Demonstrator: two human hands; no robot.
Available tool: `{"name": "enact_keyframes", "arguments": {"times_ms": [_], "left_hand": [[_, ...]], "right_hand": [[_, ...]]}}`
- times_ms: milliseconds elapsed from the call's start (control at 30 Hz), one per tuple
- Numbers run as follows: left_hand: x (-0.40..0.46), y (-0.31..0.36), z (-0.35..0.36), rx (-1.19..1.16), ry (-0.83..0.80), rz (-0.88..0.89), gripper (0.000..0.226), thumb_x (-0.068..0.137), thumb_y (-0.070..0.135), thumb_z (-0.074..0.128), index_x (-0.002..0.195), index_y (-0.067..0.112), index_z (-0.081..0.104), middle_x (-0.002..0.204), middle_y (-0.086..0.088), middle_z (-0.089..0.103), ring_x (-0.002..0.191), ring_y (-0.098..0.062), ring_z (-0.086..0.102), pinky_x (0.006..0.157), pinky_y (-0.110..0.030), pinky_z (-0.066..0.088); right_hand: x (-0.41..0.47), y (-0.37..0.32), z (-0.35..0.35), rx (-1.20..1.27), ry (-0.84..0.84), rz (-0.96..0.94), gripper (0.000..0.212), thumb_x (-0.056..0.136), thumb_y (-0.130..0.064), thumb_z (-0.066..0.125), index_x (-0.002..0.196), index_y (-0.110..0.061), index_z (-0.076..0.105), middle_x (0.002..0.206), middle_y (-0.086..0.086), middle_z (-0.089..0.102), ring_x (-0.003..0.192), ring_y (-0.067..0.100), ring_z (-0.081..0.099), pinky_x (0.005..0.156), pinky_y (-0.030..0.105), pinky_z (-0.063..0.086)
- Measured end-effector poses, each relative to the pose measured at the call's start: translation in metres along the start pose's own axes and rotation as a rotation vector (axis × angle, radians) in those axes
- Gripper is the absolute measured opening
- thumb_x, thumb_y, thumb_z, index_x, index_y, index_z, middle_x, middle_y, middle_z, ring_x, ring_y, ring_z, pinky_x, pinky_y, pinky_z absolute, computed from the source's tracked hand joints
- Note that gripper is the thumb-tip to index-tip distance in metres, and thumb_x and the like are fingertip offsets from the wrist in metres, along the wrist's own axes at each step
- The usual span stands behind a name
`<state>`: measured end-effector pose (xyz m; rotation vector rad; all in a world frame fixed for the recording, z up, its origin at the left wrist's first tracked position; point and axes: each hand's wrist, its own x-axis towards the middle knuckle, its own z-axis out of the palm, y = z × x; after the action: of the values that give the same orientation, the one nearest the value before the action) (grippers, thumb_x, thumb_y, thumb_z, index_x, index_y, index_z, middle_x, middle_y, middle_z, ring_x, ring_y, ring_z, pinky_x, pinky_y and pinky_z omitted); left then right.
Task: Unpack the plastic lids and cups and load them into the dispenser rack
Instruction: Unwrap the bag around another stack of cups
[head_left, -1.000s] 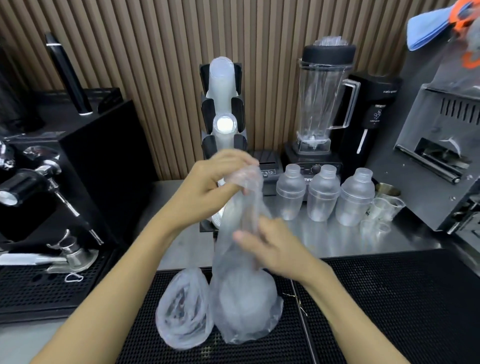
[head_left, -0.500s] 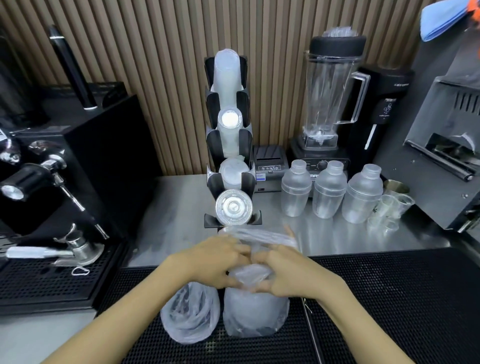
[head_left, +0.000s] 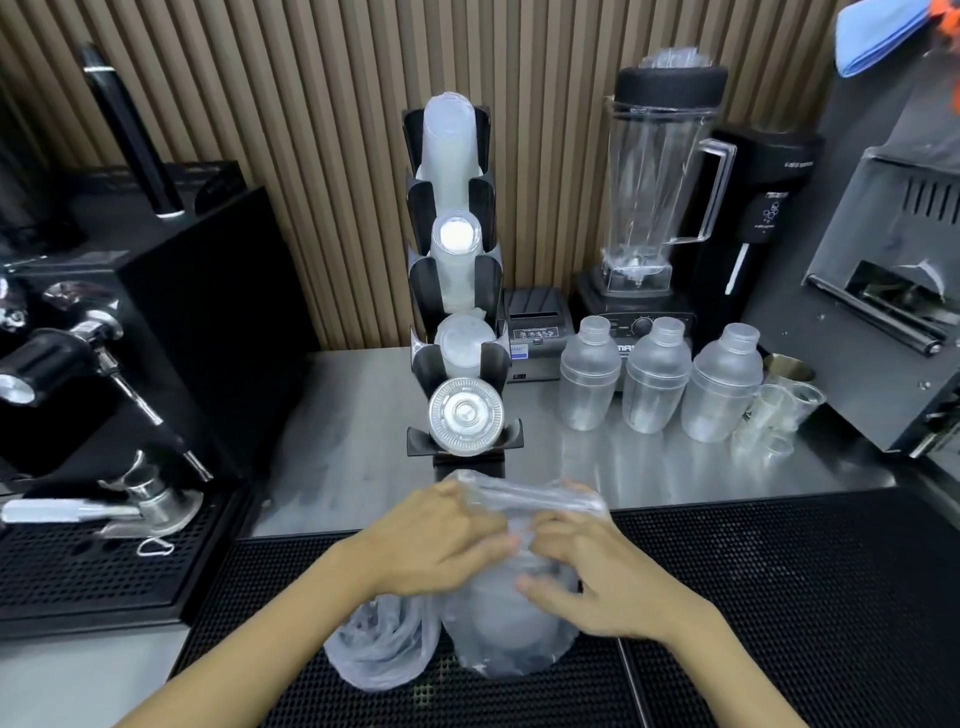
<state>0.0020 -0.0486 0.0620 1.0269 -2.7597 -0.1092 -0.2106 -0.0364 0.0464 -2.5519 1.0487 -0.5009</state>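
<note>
A clear plastic bag (head_left: 511, 631) holding a stack of cups or lids stands upright on the black mat (head_left: 779, 597). My left hand (head_left: 441, 540) and my right hand (head_left: 597, 571) both grip its crumpled top, fingers curled into the film. A second, slumped plastic bag (head_left: 379, 652) lies just to its left. Behind them rises the black dispenser rack (head_left: 457, 364), with cup stacks in its upper three slots and a clear lid (head_left: 466, 417) facing out of the bottom slot.
Three clear shakers (head_left: 657, 382) and small measuring cups (head_left: 779, 410) stand to the right on the steel counter (head_left: 353, 441). A blender (head_left: 660, 197) and receipt printer (head_left: 535, 327) sit behind. An espresso machine (head_left: 104, 338) and drip tray fill the left.
The bag's top has been pushed down from chest height to just above the stack. Both hands dropped with it and now work together at the bunched film.
</note>
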Motion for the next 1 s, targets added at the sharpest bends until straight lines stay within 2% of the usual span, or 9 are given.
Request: {"name": "enact_keyframes", "arguments": {"times_ms": [100, 167, 233, 333, 500, 633, 800, 900, 1000], "left_hand": [[0.007, 0.002, 0.007, -0.115, 0.054, -0.296, 0.047, 0.103, 0.038, 0.020, 0.078, 0.012, 0.050, 0.076, -0.007, 0.059, 0.069, -0.023, 0.050, 0.076, -0.034, 0.044], [0.009, 0.003, 0.017, -0.083, 0.013, -0.414, 0.037, 0.102, 0.038, 0.027, 0.096, 0.011, 0.052, 0.092, -0.011, 0.065, 0.083, -0.029, 0.058, 0.077, -0.035, 0.044], [0.009, 0.002, 0.026, -0.156, -0.070, -0.479, 0.038, 0.098, 0.046, 0.037, 0.116, 0.015, 0.049, 0.107, -0.007, 0.067, 0.095, -0.028, 0.062, 0.081, -0.035, 0.048], [0.011, 0.001, 0.034, -0.314, -0.165, -0.538, 0.060, 0.087, 0.061, 0.049, 0.136, 0.028, 0.042, 0.129, 0.001, 0.060, 0.117, -0.021, 0.056, 0.099, -0.033, 0.045], [0.026, -0.003, 0.042, -0.719, -0.370, -0.641, 0.090, 0.065, 0.088, 0.039, 0.142, 0.043, 0.027, 0.147, 0.012, 0.038, 0.132, -0.013, 0.040, 0.109, -0.037, 0.037], [0.028, -0.006, 0.048, -1.086, -0.251, -0.745, 0.070, 0.084, 0.078, 0.023, 0.137, 0.036, 0.044, 0.145, 0.011, 0.042, 0.134, -0.011, 0.038, 0.111, -0.041, 0.033], [0.024, -0.015, 0.053, -0.874, -0.050, -0.809, 0.078, 0.069, 0.091, 0.020, 0.112, 0.039, 0.060, 0.128, 0.014, 0.058, 0.125, -0.010, 0.047, 0.112, -0.042, 0.028], [0.024, -0.018, 0.043, -0.765, -0.032, -0.784, 0.060, 0.079, 0.080, 0.025, 0.098, 0.033, 0.057, 0.113, 0.010, 0.064, 0.113, -0.013, 0.054, 0.106, -0.040, 0.036], [0.014, -0.012, 0.044, -0.803, -0.027, -0.689, 0.056, 0.069, 0.079, 0.042, 0.095, 0.031, 0.051, 0.103, 0.007, 0.066, 0.099, -0.012, 0.060, 0.096, -0.038, 0.046]], "right_hand": [[-0.002, 0.002, 0.005, 0.008, 0.104, 0.112, 0.051, 0.090, -0.055, 0.025, 0.068, -0.019, 0.052, 0.066, -0.008, 0.052, 0.073, 0.007, 0.045, 0.079, 0.018, 0.029], [0.000, 0.006, 0.011, -0.039, 0.244, 0.214, 0.050, 0.092, -0.049, 0.018, 0.076, -0.019, 0.055, 0.071, -0.008, 0.055, 0.077, 0.008, 0.047, 0.084, 0.020, 0.030], [0.000, 0.013, 0.019, -0.075, 0.336, 0.321, 0.032, 0.096, -0.037, 0.025, 0.081, -0.019, 0.047, 0.066, -0.007, 0.055, 0.071, 0.012, 0.050, 0.088, 0.024, 0.032], [0.003, 0.023, 0.028, 0.087, 0.370, 0.463, 0.013, 0.095, -0.020, 0.041, 0.084, -0.014, 0.043, 0.056, -0.002, 0.052, 0.054, 0.015, 0.049, 0.059, 0.027, 0.033], [0.012, 0.031, 0.032, 0.534, 0.405, 0.608, 0.010, 0.088, -0.015, 0.054, 0.078, -0.013, 0.054, 0.044, -0.005, 0.037, 0.043, 0.010, 0.034, 0.048, 0.025, 0.031], [0.005, 0.028, 0.036, 0.856, 0.473, 0.540, 0.014, 0.082, -0.022, 0.064, 0.078, -0.012, 0.056, 0.052, 0.002, 0.043, 0.054, 0.017, 0.039, 0.053, 0.026, 0.033], [-0.007, 0.016, 0.052, 1.094, 0.263, 0.337, 0.067, 0.055, -0.020, 0.087, 0.109, -0.012, 0.049, 0.091, 0.013, 0.055, 0.084, 0.020, 0.055, 0.082, 0.027, 0.050], [-0.004, 0.018, 0.054, 0.943, 0.279, 0.327, 0.070, 0.050, -0.019, 0.089, 0.109, -0.021, 0.051, 0.103, 0.012, 0.056, 0.093, 0.015, 0.058, 0.086, 0.028, 0.051], [-0.013, 0.025, 0.055, 0.921, 0.320, 0.407, 0.066, 0.041, -0.030, 0.091, 0.097, -0.027, 0.056, 0.097, -0.005, 0.061, 0.089, 0.009, 0.062, 0.077, 0.024, 0.051]]}}
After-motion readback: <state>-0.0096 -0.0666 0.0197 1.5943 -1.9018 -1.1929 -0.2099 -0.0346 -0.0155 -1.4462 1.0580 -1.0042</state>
